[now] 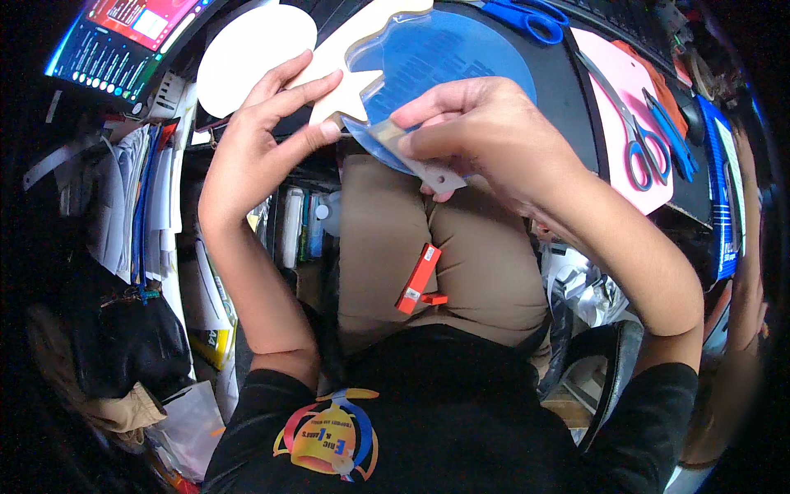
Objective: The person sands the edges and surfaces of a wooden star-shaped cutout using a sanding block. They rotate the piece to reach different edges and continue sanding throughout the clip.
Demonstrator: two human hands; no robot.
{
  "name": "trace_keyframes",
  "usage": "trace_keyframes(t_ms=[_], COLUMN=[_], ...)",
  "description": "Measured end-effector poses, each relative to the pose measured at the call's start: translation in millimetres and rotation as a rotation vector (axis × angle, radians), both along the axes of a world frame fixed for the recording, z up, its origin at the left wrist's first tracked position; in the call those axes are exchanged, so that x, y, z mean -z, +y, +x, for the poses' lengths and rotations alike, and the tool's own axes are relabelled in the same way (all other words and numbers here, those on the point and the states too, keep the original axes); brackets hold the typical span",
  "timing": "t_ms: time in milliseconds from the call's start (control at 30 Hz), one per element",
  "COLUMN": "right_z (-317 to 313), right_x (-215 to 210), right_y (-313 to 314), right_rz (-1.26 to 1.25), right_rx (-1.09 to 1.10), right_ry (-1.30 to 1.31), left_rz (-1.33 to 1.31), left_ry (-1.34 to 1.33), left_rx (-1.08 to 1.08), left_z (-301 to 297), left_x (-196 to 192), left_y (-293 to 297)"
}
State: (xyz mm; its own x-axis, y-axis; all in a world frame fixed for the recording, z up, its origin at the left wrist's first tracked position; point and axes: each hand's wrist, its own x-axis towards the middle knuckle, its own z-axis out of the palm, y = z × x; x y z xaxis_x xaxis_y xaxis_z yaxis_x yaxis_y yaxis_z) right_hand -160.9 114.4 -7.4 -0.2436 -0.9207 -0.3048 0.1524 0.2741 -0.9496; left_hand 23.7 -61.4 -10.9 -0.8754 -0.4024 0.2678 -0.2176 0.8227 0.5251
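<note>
Your left hand lies with fingers extended and nearly flat, pressing the cream star-shaped cutout where it meets the blue disc. Your right hand has its fingers closed narrowly around a pale flat strip at the near edge of the disc. The disc rests at the table edge above your lap. Right of the disc lie scissors on a pink sheet; an orange clip sits below it on your thigh.

The person wears a black short-sleeved shirt with a colourful round chest print and khaki trousers.
</note>
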Motion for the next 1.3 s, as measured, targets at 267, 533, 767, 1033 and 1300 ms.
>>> trace_keyframes(t_ms=[267, 533, 767, 1033, 1300], right_z=[8.5, 33.0, 40.5, 50.3, 56.3], right_x=[9.9, 31.9, 35.4, 27.6, 22.6], right_y=[18.6, 8.7, -3.7, -9.5, -11.0], right_rz=[-0.465, -0.878, -0.841, -0.716, -0.625], right_rx=[0.131, 0.000, -0.055, -0.067, -0.099], right_ry=[0.762, 1.658, 1.697, 1.777, 1.861], left_rz=[-0.089, -0.049, -0.005, 0.038, 0.037], left_ry=[0.113, 0.229, 0.277, 0.323, 0.353], left_rx=[-0.049, -0.018, -0.024, -0.018, -0.043], left_z=[1.7, 4.7, 4.3, 3.5, 2.3], left_x=[21.9, 33.9, 43.3, 46.5, 48.4], left_y=[-3.8, -1.7, -2.2, -1.5, -0.5])
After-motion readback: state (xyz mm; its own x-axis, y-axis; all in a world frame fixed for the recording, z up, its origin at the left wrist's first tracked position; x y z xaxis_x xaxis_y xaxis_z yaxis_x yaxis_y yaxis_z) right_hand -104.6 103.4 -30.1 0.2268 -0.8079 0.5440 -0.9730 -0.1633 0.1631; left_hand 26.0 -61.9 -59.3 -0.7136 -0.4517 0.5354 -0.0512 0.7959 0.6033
